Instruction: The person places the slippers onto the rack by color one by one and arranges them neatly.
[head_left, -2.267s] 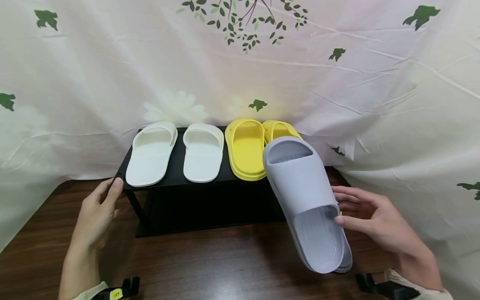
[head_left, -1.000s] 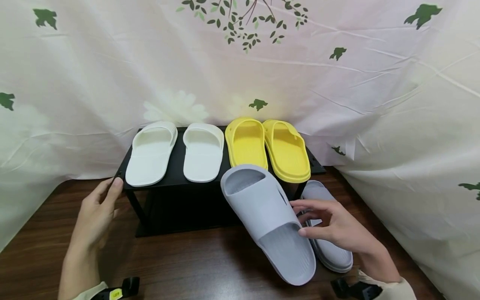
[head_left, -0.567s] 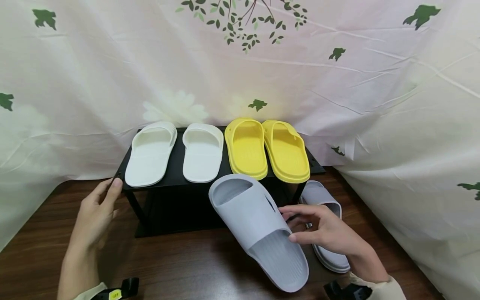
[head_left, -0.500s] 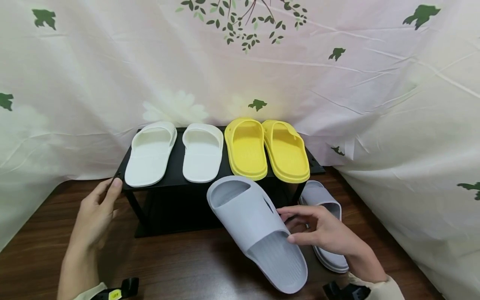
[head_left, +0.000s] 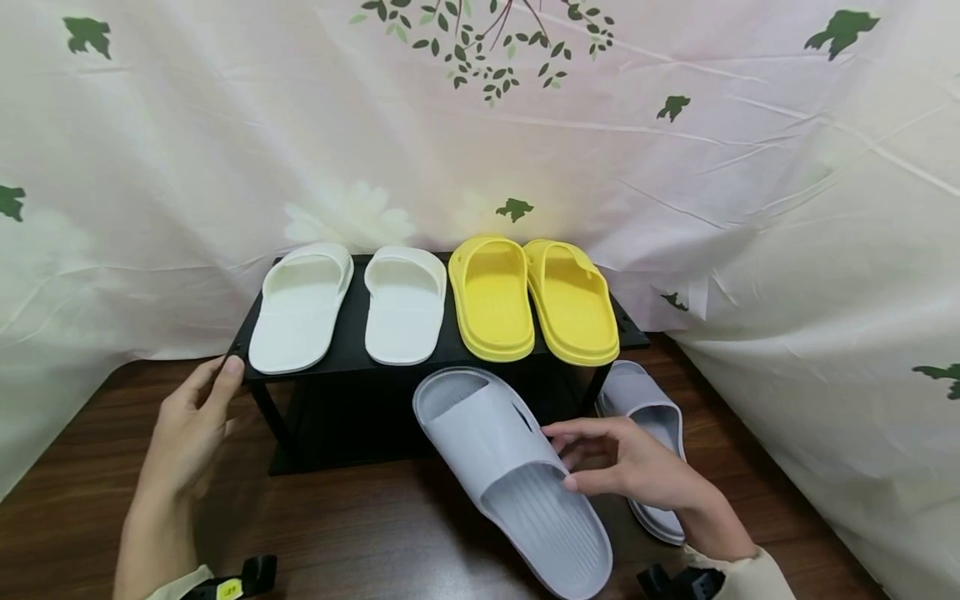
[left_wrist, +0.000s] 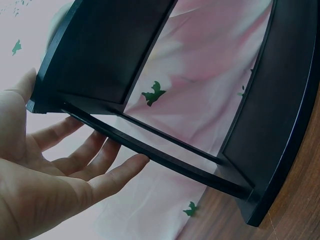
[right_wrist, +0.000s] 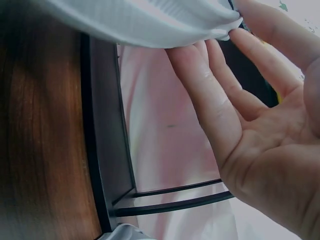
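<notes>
In the head view my right hand (head_left: 630, 462) pinches a grey slide sandal (head_left: 480, 437) by the side of its strap. Its toe end points toward the lower shelf, and the heel hangs nearer to me. The right wrist view has the sandal's pale edge (right_wrist: 150, 25) at the fingertips. My left hand (head_left: 187, 425) grips the near left corner of a black two-tier shoe rack (head_left: 348, 354). Seen from the left wrist, the thumb lies at the top board's edge and the fingers touch the side post (left_wrist: 175, 167). A second grey slide (head_left: 636, 387) lies right of the rack, partly behind my right hand.
Two white slippers (head_left: 300, 325) and two yellow slippers (head_left: 495, 317) stand side by side on the rack's top. A patterned cloth (head_left: 225, 167) hangs behind and along the right side. The floor (head_left: 337, 533) is dark brown wood.
The held grey slide has moved left and down from beside the yellow slippers to before the lower shelf, its toe now lower. The other grey slide has come into view. My left hand stays put.
</notes>
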